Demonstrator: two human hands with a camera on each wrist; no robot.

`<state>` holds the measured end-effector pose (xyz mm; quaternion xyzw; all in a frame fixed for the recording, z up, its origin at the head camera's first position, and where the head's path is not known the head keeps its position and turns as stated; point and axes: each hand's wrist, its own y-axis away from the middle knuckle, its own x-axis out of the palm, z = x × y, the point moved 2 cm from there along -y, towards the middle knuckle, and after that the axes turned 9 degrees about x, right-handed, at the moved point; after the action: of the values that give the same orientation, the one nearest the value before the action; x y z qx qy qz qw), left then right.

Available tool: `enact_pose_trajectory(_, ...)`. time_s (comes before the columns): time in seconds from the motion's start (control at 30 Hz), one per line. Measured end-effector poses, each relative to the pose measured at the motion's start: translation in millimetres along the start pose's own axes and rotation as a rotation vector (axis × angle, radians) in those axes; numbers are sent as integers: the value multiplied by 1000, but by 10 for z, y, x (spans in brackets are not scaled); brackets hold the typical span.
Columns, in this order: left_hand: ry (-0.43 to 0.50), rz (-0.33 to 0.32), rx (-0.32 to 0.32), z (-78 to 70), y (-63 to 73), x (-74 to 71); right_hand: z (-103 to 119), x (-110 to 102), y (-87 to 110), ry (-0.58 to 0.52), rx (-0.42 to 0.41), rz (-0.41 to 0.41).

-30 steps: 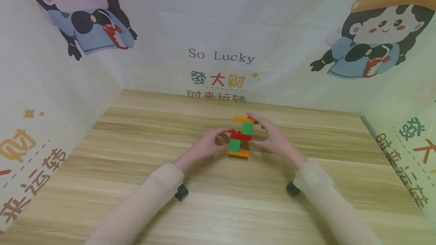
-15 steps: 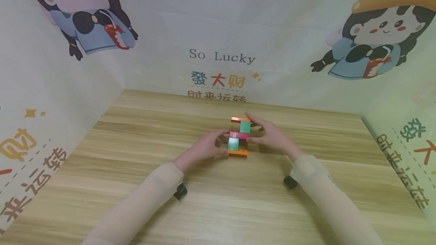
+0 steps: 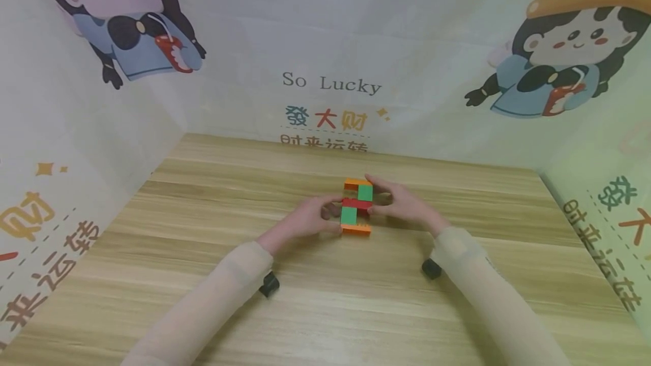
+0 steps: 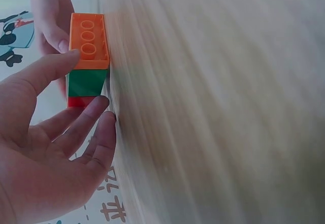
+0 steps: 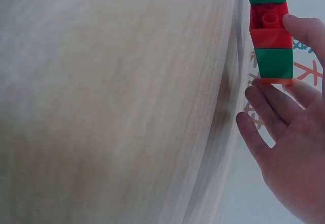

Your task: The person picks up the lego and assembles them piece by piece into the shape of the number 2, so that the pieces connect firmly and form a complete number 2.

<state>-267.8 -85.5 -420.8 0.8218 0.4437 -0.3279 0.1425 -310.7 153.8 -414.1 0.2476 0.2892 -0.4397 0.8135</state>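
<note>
A small S-shaped stack of toy building bricks sits between both hands in the head view. It has a near orange brick (image 3: 355,230), a green brick (image 3: 348,216), a red brick (image 3: 357,204), a second green brick (image 3: 365,192) and a far orange brick (image 3: 358,182). My left hand (image 3: 309,216) pinches the near part from the left: its thumb (image 4: 56,66) is on the near orange brick, its fingertips by the red one. My right hand (image 3: 402,202) grips the far part from the right, thumb on the red brick (image 5: 271,28), fingertips at the far orange end.
The wood-grain table (image 3: 203,208) lies under the bricks and both arms. A white printed cloth (image 3: 325,33) stands around its back and sides. Black wrist devices (image 3: 432,268) hang beneath the pale sleeves (image 3: 244,270).
The brick stack has shifted slightly left and tilted, its far orange end lower in the head view. My right hand has moved a little left with it; my left hand stays about in place.
</note>
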Motion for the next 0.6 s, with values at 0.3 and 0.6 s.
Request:
enact_pose_trajectory(0.3, 12, 17, -17, 15, 3, -14, -37, 11, -34, 11, -27, 24)
enact_pose_trajectory(0.6, 11, 30, -28, 26, -8, -17, -61, 22, -59, 19, 23, 41)
